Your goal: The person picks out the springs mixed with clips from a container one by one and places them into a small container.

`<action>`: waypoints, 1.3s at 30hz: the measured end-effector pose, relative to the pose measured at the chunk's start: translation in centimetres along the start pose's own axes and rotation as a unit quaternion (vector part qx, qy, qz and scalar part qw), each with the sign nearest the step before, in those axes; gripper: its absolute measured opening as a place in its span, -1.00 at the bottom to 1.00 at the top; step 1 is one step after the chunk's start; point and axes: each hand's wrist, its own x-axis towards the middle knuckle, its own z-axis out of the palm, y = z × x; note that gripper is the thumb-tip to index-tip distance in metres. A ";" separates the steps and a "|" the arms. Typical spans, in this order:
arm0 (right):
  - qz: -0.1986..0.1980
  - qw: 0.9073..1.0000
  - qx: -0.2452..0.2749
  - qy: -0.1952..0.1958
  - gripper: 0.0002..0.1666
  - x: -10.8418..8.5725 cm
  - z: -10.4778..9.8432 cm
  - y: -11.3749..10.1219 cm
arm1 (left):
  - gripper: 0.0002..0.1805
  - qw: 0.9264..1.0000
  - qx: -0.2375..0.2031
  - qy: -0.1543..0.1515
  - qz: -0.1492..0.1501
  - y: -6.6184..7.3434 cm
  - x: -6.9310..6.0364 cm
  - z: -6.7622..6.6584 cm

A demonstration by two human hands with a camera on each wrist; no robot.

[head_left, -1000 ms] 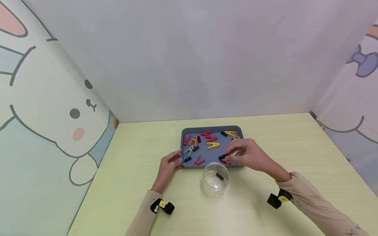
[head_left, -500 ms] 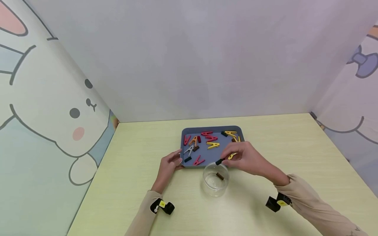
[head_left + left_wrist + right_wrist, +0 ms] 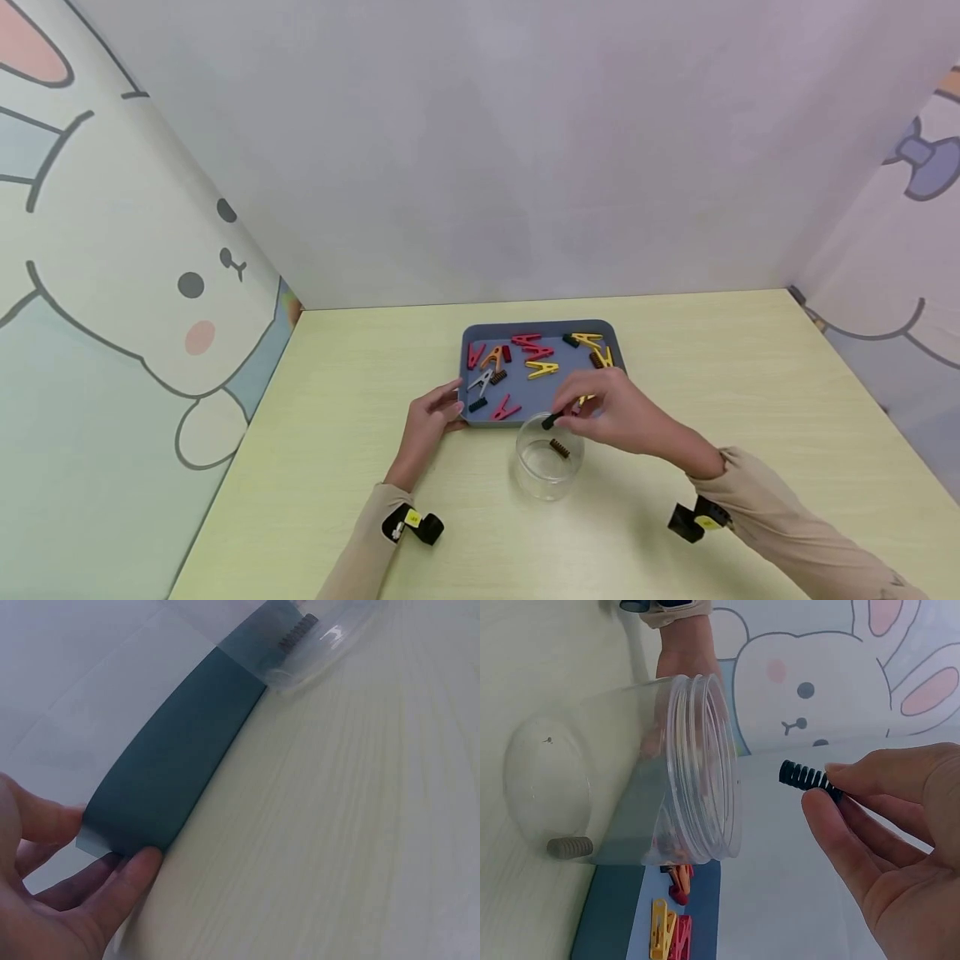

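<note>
My right hand (image 3: 618,414) pinches a dark coil spring (image 3: 804,778) between thumb and fingertips. In the head view this spring is over the rim of the clear plastic jar (image 3: 551,483); the right wrist view shows it just outside the jar's mouth. Inside the jar lies a brown spring (image 3: 559,448), on the bottom. My left hand (image 3: 424,429) holds the near left corner of the blue-grey tray (image 3: 172,761), thumb and fingers on its wall. Clips and springs lie scattered in the tray, among them a yellow clip (image 3: 542,369), an orange clip (image 3: 492,358) and a silver clip (image 3: 482,382).
The jar stands on the pale wooden table (image 3: 360,367), close in front of the tray. Red clips (image 3: 506,408) and a dark green spring (image 3: 477,405) lie near my left hand. A white wall (image 3: 525,167) rises behind the table, with cartoon-printed panels at both sides.
My right hand has moved left and toward me, carrying the dark spring from above the tray to the jar's rim. The left hand stays at the tray corner.
</note>
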 end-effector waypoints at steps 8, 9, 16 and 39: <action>-0.006 1.000 -0.023 -0.013 -0.81 0.1 0.7 -0.1 | -0.50 1.000 0.003 0.004 -0.003 0.1 0.1 0.1; -0.008 1.000 -0.024 -0.014 -0.81 0.1 0.8 -0.2 | -0.50 1.000 0.003 0.005 -0.003 0.1 0.1 0.1; -0.022 0.998 -0.049 -0.021 -0.83 0.3 1.3 -0.2 | -0.50 1.000 0.002 0.004 -0.003 0.1 0.1 0.1; -0.027 0.997 -0.047 -0.052 -0.83 0.2 2.1 0.0 | -0.50 1.000 -0.001 0.009 -0.003 0.1 0.1 0.1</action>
